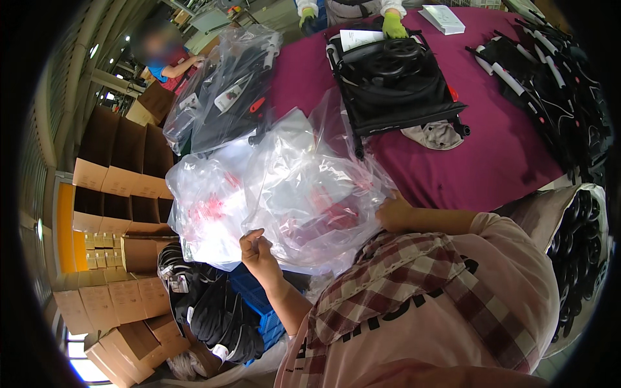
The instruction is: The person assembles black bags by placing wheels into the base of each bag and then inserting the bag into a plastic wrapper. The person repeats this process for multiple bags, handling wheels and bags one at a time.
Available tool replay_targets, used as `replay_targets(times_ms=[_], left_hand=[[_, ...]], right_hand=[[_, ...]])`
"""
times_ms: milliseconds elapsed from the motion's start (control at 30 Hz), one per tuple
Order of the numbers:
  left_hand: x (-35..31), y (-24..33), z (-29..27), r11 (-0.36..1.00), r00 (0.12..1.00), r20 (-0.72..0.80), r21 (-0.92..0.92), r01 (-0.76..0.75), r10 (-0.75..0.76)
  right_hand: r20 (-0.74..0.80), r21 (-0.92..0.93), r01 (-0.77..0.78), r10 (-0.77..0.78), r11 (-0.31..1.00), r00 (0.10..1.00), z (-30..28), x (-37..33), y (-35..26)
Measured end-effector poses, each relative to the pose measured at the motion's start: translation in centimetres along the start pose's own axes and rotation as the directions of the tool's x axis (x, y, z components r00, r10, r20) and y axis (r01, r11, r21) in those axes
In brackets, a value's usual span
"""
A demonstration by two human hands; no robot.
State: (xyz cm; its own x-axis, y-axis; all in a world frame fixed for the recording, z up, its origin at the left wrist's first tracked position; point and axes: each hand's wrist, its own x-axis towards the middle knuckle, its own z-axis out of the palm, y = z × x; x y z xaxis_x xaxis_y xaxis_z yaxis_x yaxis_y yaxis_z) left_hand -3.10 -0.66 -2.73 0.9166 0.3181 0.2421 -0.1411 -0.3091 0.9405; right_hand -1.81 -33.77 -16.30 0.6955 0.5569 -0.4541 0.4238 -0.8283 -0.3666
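The biggest thing is a wide worktop with a dark pink-purple cloth [479,155] on top. To the left stand lots of open brown cardboard boxes [90,174], one row on top of another. The person wears a pale pink top [504,258] and a brown and cream checked apron [388,278].

A big, shiny heap of clear plastic bags with red print [304,194] lies at the near side of the worktop, between the person's two hands. At the right is a pile of black folded frames with white tubes [543,77]. Across from the person, just past the bags, one flat black folded frame with dark wheels [394,97] lies on the cloth. Another black folded frame inside clear plastic [223,103] is to its left. At the lower right, a pale sack [592,194] holds many black rings [576,252]. Low on the left are black cloth bundles [213,317], next to a blue plastic crate [249,291].

The right hand [392,212] grips the right edge of the clear bags. The left hand [257,252] has bent fingers by the near edge; I cannot tell if it pinches the plastic.

A co-worker's yellow-green glove [394,24] touches the far end of the frame with dark wheels. A small stack of white papers [443,19] lies near that glove.
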Motion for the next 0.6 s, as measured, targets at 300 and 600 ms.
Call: replay_targets(times_ms=[300, 600], left_hand=[[-1.9, 2.8, 1.0, 0.993, 0.993, 0.016, 0.025, 0.113, -0.113], [-3.0, 2.1, 0.9, 0.994, 0.986, 0.122, -0.003, 0.111, -0.11]], right_hand=[[-0.037, 0.168, 0.02, -0.014, 0.986, 0.999, 4.0, 1.0, 0.3], [0.006, 0.167, 0.11, -0.113, 0.98, 0.994, 4.4, 1.6, 0.1]])
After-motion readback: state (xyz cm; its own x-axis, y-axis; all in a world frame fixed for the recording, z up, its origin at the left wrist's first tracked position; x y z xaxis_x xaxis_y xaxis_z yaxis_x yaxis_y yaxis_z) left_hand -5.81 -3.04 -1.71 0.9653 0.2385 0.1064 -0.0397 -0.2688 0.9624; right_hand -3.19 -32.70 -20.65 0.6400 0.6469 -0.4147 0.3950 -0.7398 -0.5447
